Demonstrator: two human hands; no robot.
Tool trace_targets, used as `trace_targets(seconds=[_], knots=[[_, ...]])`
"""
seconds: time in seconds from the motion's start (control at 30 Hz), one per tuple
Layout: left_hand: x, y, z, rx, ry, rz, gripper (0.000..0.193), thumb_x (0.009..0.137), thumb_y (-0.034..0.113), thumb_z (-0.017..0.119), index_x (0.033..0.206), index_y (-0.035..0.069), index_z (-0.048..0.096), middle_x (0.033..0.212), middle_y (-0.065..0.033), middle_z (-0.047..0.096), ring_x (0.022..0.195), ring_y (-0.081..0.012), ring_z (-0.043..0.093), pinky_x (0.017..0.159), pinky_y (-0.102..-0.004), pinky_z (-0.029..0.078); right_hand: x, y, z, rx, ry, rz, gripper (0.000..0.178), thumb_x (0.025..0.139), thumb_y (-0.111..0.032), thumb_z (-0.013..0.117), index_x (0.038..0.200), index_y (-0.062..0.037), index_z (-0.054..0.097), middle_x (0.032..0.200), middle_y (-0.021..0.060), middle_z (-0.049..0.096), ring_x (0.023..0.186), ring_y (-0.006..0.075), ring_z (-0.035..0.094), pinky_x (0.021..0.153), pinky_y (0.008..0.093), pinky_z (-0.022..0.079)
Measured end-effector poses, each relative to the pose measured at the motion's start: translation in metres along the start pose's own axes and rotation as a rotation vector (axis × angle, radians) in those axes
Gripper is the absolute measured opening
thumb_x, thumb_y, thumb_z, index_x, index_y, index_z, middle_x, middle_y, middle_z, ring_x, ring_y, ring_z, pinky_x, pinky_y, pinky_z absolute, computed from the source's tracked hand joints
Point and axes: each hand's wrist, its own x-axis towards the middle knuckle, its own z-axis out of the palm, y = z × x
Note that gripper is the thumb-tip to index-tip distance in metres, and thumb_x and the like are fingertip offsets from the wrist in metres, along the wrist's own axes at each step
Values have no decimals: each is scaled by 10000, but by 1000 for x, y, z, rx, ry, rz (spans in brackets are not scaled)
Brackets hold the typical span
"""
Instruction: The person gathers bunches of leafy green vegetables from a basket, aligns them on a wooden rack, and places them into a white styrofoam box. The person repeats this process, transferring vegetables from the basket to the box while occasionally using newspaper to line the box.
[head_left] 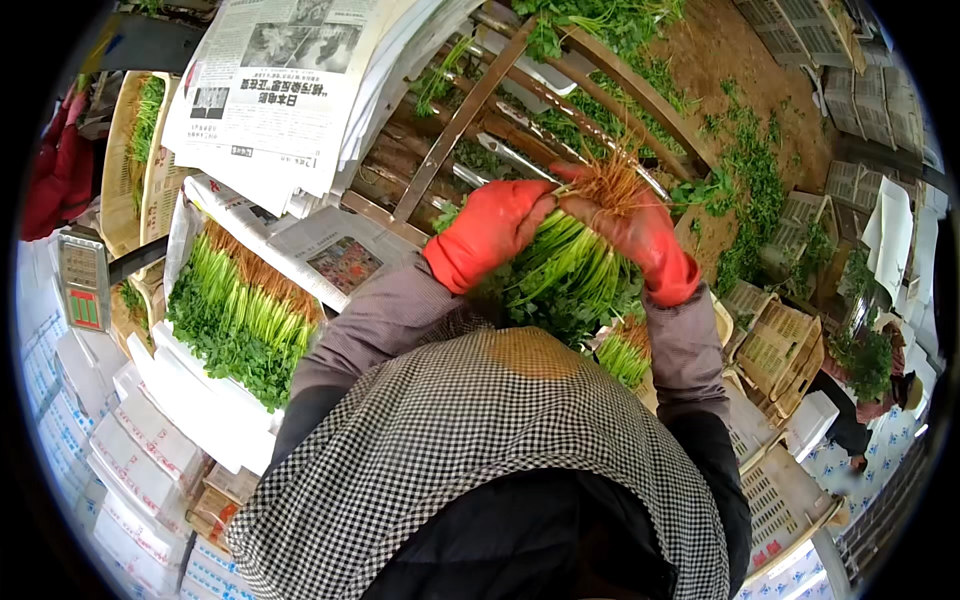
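Both my hands wear red rubber gloves and meet in front of my chest. In my right hand (648, 238) is a bunch of leafy green herbs (570, 262), gripped around the stems just below the roots. Its tangled orange-brown roots (612, 187) point up and away from me, while stems and leaves hang toward my apron. At the left side of the bunch, my left hand (495, 225) is closed, its fingertips pinched together by the stems. Whatever lies between those fingertips is too small to make out. The lower leaves are partly hidden behind my checked apron (480, 420).
Rows of rooted bunches (240, 315) fill a paper-lined box at my left. Beyond them lies a newspaper stack (290, 90). A slatted metal rack (465, 120) stands ahead, with loose greens (750, 230) scattered on the floor. Crates (785, 345) and another person (850, 420) are at right.
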Motion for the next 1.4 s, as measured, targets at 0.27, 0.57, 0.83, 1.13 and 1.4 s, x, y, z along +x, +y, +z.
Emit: trace_targets(seconds=[0.27,0.57,0.83,1.13,1.4], knots=[[38,-8,-30,-417,-151,116,465,1086,311,326,1226,-39,598,1159,-174,668,1059,-264,638,960,-351,468,-39,22,-70,182,322,-157,326,1032,-190,517,1294,-12,590,1201,152,666,1007,230,673,874,337,549],[44,51,-65,-535,599,-169,359,1062,110,367,1318,-72,541,1077,-189,710,1014,-230,687,900,-331,535,-3,-59,-234,-1331,820,-46,310,990,-230,550,1104,22,690,842,192,719,775,276,682,660,371,490],[63,101,-29,204,523,500,960,742,451,812,1458,-45,407,1427,-275,492,1299,-425,509,1078,-511,396,0,-114,-79,-1266,399,-479,355,800,-302,758,1018,-32,686,888,214,709,761,386,689,636,428,554],[44,63,-43,-257,-571,-381,1207,713,373,879,1588,95,95,1500,-260,425,1374,-381,450,1127,-405,373,-13,-53,-48,78,213,-29,375,978,-262,655,1245,-1,610,1086,63,684,932,139,630,803,287,530],[97,-89,9,355,-503,-81,1089,823,521,744,1554,-19,143,1392,-336,472,1239,-452,524,1022,-450,459,64,144,-86,411,435,63,481,1000,-260,616,1385,10,516,1225,76,621,1088,154,574,950,316,466]])
